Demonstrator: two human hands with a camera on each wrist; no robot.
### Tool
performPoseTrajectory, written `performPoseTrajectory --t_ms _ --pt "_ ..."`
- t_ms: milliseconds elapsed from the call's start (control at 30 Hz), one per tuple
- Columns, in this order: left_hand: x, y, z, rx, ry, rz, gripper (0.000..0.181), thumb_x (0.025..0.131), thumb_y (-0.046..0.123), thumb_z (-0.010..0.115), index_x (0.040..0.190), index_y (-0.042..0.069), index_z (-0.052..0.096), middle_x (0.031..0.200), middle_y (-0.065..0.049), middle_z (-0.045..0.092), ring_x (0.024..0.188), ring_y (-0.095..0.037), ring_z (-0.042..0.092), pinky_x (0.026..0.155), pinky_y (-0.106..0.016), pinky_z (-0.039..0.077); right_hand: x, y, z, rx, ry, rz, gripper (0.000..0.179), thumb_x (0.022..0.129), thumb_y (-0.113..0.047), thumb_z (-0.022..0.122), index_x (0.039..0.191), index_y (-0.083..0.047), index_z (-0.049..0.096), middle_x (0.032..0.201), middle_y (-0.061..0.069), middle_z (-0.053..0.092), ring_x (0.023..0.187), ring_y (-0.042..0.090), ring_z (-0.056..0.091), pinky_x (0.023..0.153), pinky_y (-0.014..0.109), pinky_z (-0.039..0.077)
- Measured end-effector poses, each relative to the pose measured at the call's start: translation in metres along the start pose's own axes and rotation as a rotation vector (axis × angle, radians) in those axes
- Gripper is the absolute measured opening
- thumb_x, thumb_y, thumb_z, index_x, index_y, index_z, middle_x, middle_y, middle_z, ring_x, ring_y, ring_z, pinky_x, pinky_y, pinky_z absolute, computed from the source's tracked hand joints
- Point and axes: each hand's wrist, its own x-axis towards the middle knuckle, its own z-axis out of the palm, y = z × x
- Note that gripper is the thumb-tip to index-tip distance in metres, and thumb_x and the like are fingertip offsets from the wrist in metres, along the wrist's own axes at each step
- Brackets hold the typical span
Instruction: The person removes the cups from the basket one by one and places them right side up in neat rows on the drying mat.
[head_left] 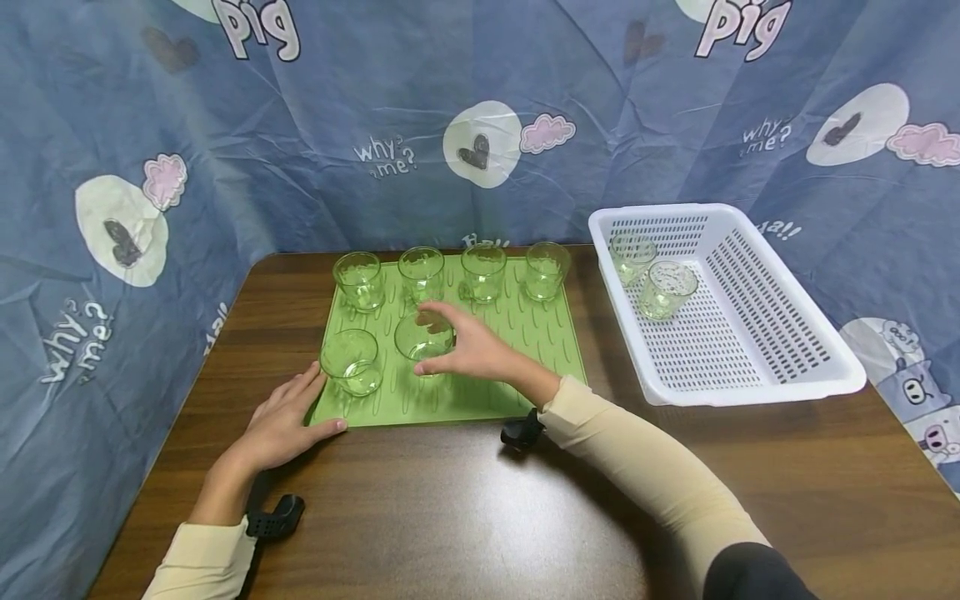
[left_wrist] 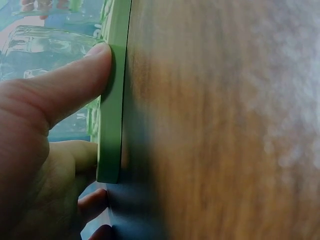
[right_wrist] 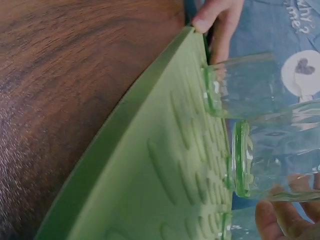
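Observation:
Several clear glasses stand on a green ridged mat (head_left: 480, 392): a row at the back and two in front. My right hand (head_left: 476, 343) curves its thumb and fingers round the front glass (head_left: 408, 337) right of the corner one. In the right wrist view, its fingers (right_wrist: 287, 220) show beside and through that glass (right_wrist: 277, 155), whose base is at the mat. My left hand (head_left: 281, 425) rests at the mat's front left corner, fingers extended along the left side. Its thumb (left_wrist: 82, 82) touches the mat's front edge. Close beside it stands the corner glass (head_left: 352, 367).
A white perforated basket (head_left: 757, 394) sits on the right of the brown wooden table (head_left: 420, 508), with two glasses (head_left: 667, 292) in its left part. Behind the table hangs a blue printed cloth (head_left: 315, 108).

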Motion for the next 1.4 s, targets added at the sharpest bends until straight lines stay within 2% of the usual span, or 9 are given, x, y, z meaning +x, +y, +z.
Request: performPoseTrajectory --t_ms 300,467,867,1400 --pt "0.0 0.001 -0.001 0.0 -0.005 -0.002 0.094 0.091 0.054 0.063 0.155 -0.004 0.026 0.165 -0.023 0.015 0.144 -0.052 0.021 0.103 -0.075 0.024 0.005 0.008 0.01 0.062 -0.03 0.016 0.098 0.077 -0.026 0.085 0.155 -0.009 0.028 0.148 0.009 0.052 0.128 0.027 0.058 0.109 0.037 0.047" --pt "0.0 0.001 -0.001 0.002 -0.005 0.003 0.094 0.091 0.054 0.063 0.155 -0.005 0.026 0.165 -0.024 0.015 0.144 -0.052 0.022 0.103 -0.075 0.024 0.006 0.014 0.015 0.097 -0.036 0.028 0.097 0.076 -0.024 0.086 0.154 -0.007 0.03 0.149 0.013 0.051 0.127 0.028 0.059 0.106 0.035 0.049" --pt "0.0 0.002 0.0 0.001 -0.004 0.002 0.093 0.091 0.054 0.063 0.154 -0.005 0.026 0.165 -0.025 0.016 0.144 -0.052 0.021 0.103 -0.075 0.024 0.005 0.018 0.019 0.033 -0.045 0.037 0.097 0.077 -0.03 0.086 0.154 -0.01 0.03 0.15 0.009 0.051 0.129 0.025 0.058 0.107 0.037 0.048" --pt "0.0 0.002 -0.001 0.0 0.002 0.003 0.093 0.091 0.053 0.063 0.154 -0.006 0.026 0.164 -0.026 0.016 0.144 -0.052 0.022 0.103 -0.075 0.024 0.008 0.018 0.025 0.032 -0.031 0.056 0.096 0.077 -0.031 0.086 0.154 -0.014 0.031 0.151 0.008 0.049 0.129 0.024 0.058 0.107 0.037 0.048"
